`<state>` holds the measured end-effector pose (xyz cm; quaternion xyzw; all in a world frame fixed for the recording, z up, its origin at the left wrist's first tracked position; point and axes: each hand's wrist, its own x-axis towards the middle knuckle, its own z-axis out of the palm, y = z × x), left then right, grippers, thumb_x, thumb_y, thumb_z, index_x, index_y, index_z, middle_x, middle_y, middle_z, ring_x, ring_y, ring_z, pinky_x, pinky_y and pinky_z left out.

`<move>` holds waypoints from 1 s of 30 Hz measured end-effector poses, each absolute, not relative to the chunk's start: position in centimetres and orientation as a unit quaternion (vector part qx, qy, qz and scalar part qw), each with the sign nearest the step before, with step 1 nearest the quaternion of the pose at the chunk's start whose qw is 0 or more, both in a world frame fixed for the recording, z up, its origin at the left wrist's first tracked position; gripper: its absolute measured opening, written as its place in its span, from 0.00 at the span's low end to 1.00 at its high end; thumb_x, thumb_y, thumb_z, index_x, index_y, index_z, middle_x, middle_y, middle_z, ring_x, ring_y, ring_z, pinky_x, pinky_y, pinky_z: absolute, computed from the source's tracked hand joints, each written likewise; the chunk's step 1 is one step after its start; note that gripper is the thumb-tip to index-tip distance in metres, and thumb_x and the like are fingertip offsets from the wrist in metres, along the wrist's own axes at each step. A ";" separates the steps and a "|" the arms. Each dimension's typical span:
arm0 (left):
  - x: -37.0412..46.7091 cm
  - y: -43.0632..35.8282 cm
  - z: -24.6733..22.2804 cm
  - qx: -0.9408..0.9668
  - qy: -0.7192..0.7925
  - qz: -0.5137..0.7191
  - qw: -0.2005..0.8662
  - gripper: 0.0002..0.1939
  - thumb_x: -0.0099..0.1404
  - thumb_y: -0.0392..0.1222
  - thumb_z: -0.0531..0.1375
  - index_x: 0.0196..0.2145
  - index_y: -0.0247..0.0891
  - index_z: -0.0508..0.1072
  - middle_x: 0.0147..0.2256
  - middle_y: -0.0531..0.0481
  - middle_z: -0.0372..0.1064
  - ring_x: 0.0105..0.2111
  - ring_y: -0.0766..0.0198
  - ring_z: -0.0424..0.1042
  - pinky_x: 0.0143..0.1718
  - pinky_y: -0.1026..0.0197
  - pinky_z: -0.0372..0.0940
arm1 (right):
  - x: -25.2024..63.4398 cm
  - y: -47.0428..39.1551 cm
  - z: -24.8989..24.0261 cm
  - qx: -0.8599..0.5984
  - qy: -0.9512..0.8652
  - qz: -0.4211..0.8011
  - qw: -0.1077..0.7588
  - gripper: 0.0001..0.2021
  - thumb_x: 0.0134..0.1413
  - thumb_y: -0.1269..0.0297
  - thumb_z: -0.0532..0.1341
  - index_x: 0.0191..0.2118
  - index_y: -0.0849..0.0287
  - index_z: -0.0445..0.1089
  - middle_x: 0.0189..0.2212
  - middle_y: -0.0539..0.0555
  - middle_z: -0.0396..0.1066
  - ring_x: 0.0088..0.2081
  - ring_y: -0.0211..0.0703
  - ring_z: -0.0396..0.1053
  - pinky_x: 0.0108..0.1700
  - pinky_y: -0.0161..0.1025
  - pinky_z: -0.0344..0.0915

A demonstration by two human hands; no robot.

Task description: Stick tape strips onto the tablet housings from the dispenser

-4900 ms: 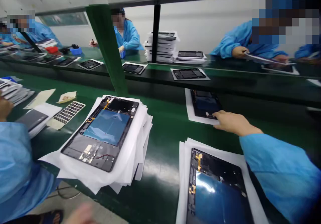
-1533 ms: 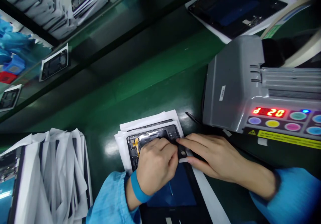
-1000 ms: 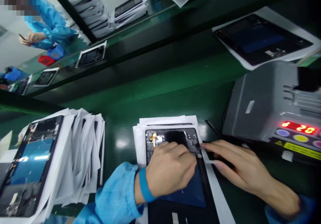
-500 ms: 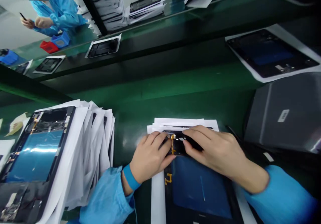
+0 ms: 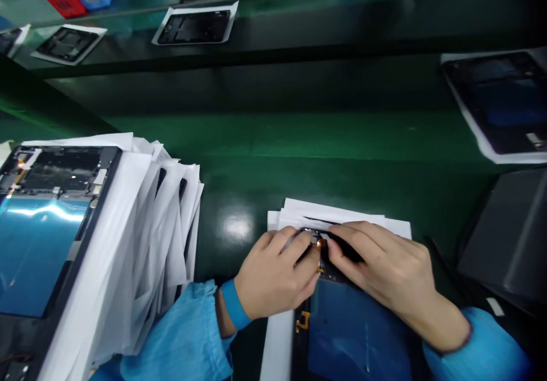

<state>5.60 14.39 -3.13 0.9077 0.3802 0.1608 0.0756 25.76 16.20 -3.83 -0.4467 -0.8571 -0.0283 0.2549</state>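
At the worktop's [image 5: 233, 193] near edge, a black tablet housing with a blue panel [image 5: 359, 330] lies on white sheets [image 5: 277, 347]. The left hand [image 5: 277, 273] and right hand [image 5: 387, 267] nearly meet over its far end, fingers bent beside an orange flex piece [image 5: 321, 245]; whether they pinch it cannot be told. Near the left edge stands a paper-interleaved stack [image 5: 143, 244]; near the right, a grey machine [image 5: 508, 233]. Another housing [image 5: 499, 105] rests towards the far right corner. Past the far edge, a ledge [image 5: 325, 19] carries two more papered housings [image 5: 194, 27].
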 end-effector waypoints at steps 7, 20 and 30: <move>5.6 14.3 -3.1 0.907 0.382 0.162 0.077 0.15 0.68 0.42 0.53 0.48 0.34 0.71 0.50 0.43 0.68 0.51 0.52 0.64 0.45 0.53 0.65 | 25.8 16.2 -4.0 -0.446 -0.859 -0.030 0.249 0.04 0.58 0.70 0.62 0.40 0.60 0.69 0.33 0.50 0.74 0.32 0.39 0.71 0.33 0.37 0.62; 5.7 14.5 -3.3 0.906 0.379 0.178 0.069 0.14 0.68 0.42 0.53 0.47 0.34 0.71 0.48 0.43 0.68 0.50 0.52 0.64 0.45 0.53 0.65 | 25.9 16.4 -3.9 -0.416 -0.875 -0.024 0.246 0.03 0.60 0.70 0.60 0.38 0.61 0.71 0.35 0.51 0.74 0.34 0.39 0.69 0.35 0.36 0.61; 5.6 14.7 -3.6 0.903 0.377 0.185 0.087 0.14 0.67 0.42 0.54 0.47 0.34 0.71 0.47 0.43 0.68 0.50 0.51 0.64 0.45 0.52 0.66 | 26.0 16.4 -3.6 -0.415 -0.887 0.000 0.200 0.07 0.63 0.69 0.57 0.37 0.58 0.72 0.37 0.51 0.72 0.35 0.39 0.68 0.32 0.36 0.59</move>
